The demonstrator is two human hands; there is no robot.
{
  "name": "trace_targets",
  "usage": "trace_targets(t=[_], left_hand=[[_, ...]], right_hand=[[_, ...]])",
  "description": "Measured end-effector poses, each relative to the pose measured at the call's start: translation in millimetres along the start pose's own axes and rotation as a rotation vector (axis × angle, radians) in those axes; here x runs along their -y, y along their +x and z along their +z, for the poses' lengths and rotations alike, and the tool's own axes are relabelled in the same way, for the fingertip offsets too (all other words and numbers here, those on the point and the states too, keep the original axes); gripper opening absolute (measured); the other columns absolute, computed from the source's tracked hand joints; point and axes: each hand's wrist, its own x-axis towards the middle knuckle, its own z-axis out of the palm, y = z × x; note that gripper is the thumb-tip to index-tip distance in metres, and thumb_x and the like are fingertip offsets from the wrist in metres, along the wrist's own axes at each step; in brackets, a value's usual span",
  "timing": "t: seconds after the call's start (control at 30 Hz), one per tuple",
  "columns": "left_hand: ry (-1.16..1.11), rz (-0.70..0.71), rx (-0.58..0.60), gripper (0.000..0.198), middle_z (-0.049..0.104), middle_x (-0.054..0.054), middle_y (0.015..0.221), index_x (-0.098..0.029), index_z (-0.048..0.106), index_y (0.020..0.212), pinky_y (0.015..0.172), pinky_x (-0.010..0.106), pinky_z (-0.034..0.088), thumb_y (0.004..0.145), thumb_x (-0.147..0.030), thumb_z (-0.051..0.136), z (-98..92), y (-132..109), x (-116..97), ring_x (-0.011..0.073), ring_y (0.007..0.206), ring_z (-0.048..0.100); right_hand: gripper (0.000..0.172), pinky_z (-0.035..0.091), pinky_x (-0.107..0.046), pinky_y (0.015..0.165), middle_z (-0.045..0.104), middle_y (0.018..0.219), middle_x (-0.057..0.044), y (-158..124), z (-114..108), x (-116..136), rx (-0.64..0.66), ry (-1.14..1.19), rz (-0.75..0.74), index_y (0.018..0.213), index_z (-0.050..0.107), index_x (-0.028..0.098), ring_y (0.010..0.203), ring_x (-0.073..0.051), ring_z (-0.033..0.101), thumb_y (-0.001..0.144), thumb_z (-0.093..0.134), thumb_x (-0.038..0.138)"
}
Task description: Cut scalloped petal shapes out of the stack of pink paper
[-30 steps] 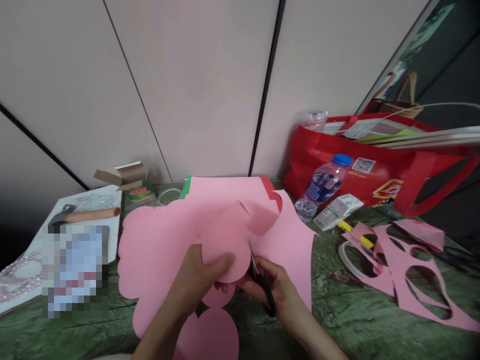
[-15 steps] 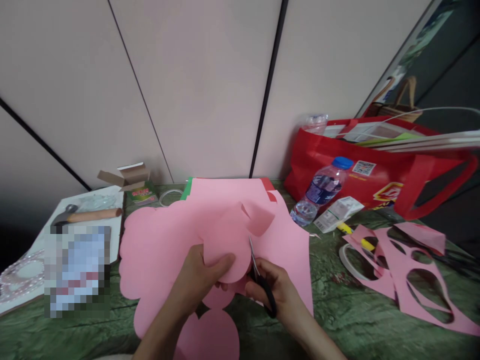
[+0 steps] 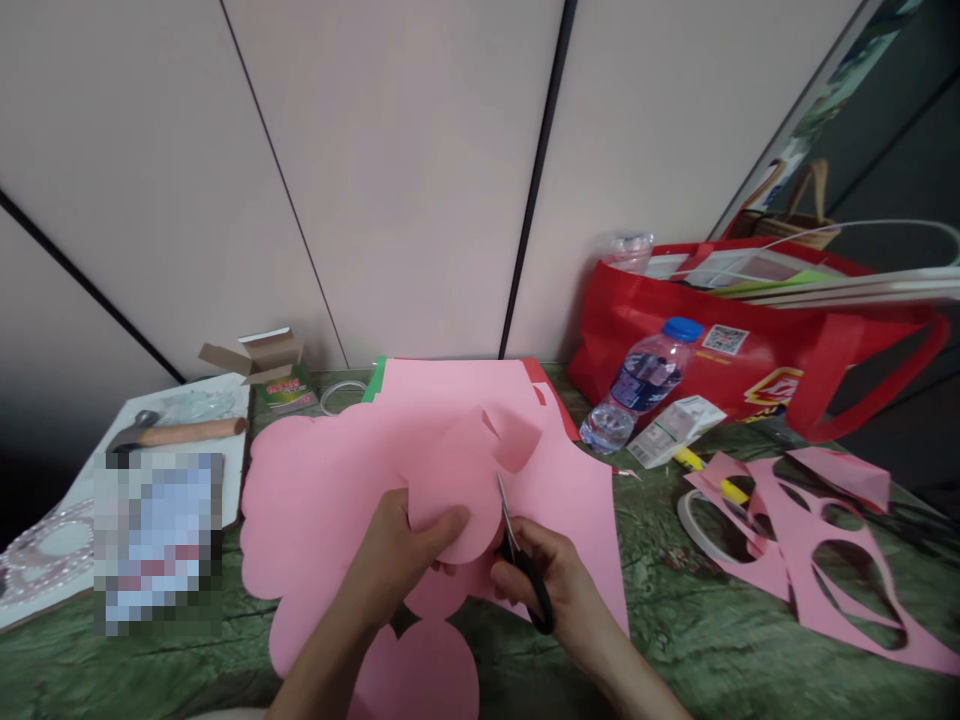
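My left hand (image 3: 416, 540) pinches a rounded piece of pink paper (image 3: 456, 470), thumb on top and fingers underneath. In my right hand (image 3: 544, 570) are black-handled scissors (image 3: 531, 580). Their blades point up and away from me, at the right edge of the rounded piece. A curled flap of pink paper (image 3: 519, 440) stands up just beyond the blade tips. Beneath both hands lies a large pink sheet (image 3: 322, 500) with a scalloped left edge. Pink paper circles (image 3: 420, 670) lie nearer to me, partly covered by my left forearm.
At right are a water bottle (image 3: 637, 385), a small white box (image 3: 675, 430), a red bag (image 3: 750, 340), a roll of white tape (image 3: 697, 525) and pink paper offcuts (image 3: 802, 550). A hammer (image 3: 180, 432) lies on a white board at left, near an opened small box (image 3: 281, 385).
Both hands and the scissors stay almost in place. The right edge of the large pink sheet has shifted slightly, showing more red behind it. The view has moved a little.
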Motion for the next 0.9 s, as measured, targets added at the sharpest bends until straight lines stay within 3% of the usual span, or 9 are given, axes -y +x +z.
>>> trace_targets(t=[0.9], left_hand=[[-0.014,0.069,0.020,0.027,0.060,0.003,0.048,-0.014,0.059,0.054,0.047,0.024,0.040,0.070,-0.035,0.059,0.3,3.6,7.3,0.0148,0.047,0.053]], right_hand=[[0.033,0.029,-0.020,0.042,0.049,0.053,0.007,1.3,0.4,-2.7,-0.008,0.055,0.023,0.072,0.056,0.019,0.045,-0.008,0.039,0.059,0.078,0.039]])
